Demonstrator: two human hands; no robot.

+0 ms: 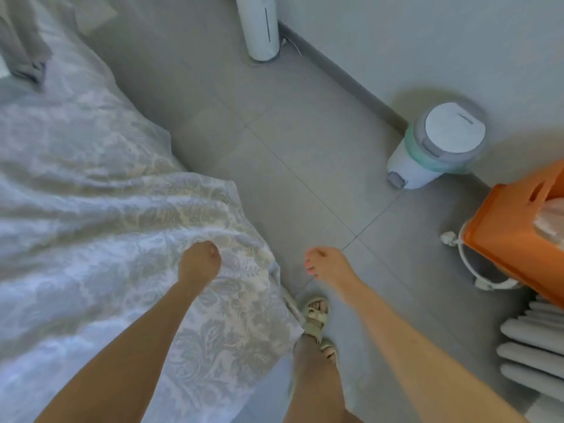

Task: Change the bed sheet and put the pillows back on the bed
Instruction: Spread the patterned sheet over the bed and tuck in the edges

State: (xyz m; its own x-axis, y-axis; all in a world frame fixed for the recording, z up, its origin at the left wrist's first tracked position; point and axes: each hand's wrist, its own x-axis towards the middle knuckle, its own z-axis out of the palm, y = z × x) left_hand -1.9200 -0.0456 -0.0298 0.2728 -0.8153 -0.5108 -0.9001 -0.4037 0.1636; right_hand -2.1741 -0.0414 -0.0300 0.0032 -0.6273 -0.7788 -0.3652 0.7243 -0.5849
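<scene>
A white bed sheet (100, 209) with a pale floral pattern covers the left of the view and hangs over the bed's edge toward the floor. My left hand (200, 264) is down on the sheet near that edge, fingers curled into the cloth and gripping a fold. My right hand (325, 265) hangs over the grey floor to the right of the sheet, fingers loosely curled and holding nothing. A grey folded cloth (26, 41) lies at the far end of the bed. No pillows are in view.
A white pedal bin (433, 145) stands by the wall, and a tall white cylindrical appliance (262, 25) stands farther back. An orange plastic crate (518, 236) and a grey radiator (534, 346) are at the right. My sandalled feet (317, 322) stand on the tiled floor (274, 148).
</scene>
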